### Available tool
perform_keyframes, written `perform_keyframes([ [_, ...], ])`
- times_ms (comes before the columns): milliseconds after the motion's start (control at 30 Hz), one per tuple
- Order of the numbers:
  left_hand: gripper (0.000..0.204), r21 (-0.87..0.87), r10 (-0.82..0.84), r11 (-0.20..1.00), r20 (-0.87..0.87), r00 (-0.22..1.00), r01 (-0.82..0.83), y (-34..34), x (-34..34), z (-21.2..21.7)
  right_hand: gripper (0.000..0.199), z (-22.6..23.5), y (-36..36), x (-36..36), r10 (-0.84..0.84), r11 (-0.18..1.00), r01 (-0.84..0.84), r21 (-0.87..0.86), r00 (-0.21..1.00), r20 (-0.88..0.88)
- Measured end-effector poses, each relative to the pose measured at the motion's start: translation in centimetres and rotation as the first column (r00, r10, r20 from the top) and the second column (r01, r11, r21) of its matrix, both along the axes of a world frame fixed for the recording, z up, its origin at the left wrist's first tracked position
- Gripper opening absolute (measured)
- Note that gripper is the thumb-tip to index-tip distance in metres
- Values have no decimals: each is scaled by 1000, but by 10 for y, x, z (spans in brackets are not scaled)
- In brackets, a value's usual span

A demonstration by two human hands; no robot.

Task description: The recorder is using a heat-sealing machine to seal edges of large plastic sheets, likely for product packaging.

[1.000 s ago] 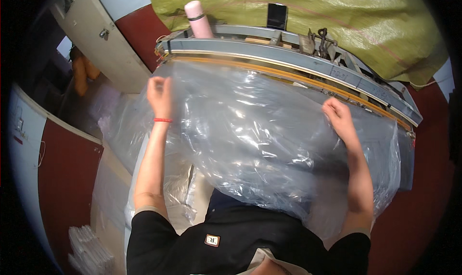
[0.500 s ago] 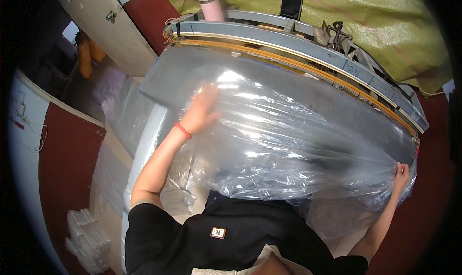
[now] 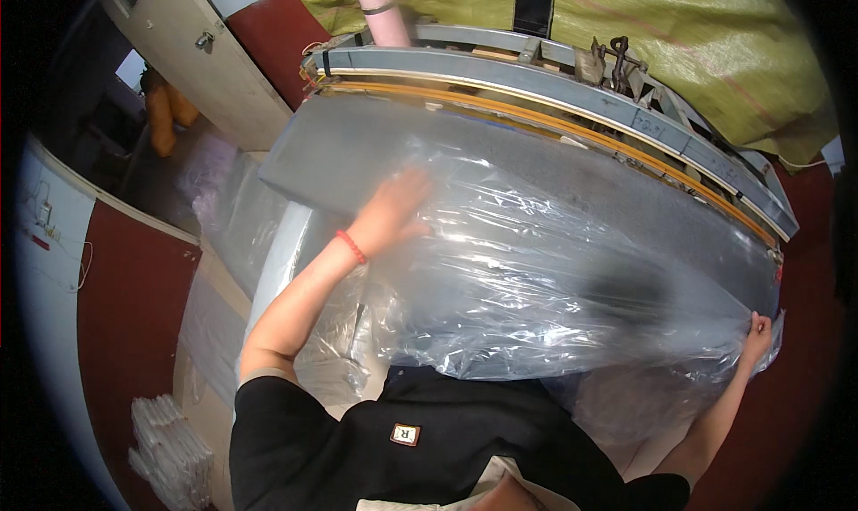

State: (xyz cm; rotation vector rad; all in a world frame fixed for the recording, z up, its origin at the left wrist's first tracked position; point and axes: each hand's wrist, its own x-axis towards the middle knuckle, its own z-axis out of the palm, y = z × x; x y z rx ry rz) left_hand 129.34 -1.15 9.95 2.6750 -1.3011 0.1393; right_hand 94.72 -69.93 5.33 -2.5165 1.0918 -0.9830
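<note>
A large sheet of clear plastic film (image 3: 554, 278) lies crumpled over a grey work table (image 3: 357, 144). My left hand (image 3: 398, 207), with a red band at the wrist, lies flat on the film near its left part, fingers spread. My right hand (image 3: 758, 334) pinches the film's right edge at the table's right corner. Along the table's far side runs a long grey machine bar with an orange strip (image 3: 572, 122).
A pink bottle (image 3: 382, 10) and a dark phone (image 3: 533, 10) stand behind the bar, in front of a yellow-green tarp (image 3: 679, 37). More clear film hangs off the table's left side (image 3: 232, 216). A stack of white bags (image 3: 170, 439) lies on the floor at lower left.
My left hand slid from the far left corner toward the middle of the film. My right hand moved from the film's top right down to its right edge and took hold of it.
</note>
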Motion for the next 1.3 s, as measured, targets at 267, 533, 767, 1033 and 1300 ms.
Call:
perform_keyframes([
  [267, 60, -99, 71, 993, 65, 995, -64, -17, 6, -10, 30, -16, -40, -56, -108, 994, 108, 24, 994, -6],
  [533, 39, -179, 177, 967, -44, 983, -182, -39, 29, 8, 31, -23, -45, -81, -21, 1000, 20, 18, 995, 93],
  [767, 21, -440, 369, 834, -5, 929, -333, -57, 72, -12, 31, -21, -57, -91, -69, 997, 65, 42, 994, 85],
  [1033, 11, -789, 292, 511, -214, 932, -341, -38, 122, -48, 28, 23, -46, -10, -206, 976, 166, 141, 916, 344],
  [1300, 15, -850, 555, 195, -316, 770, -489, -3, 204, -50, 30, -23, -54, 156, -61, 989, -17, 147, 858, 510],
])
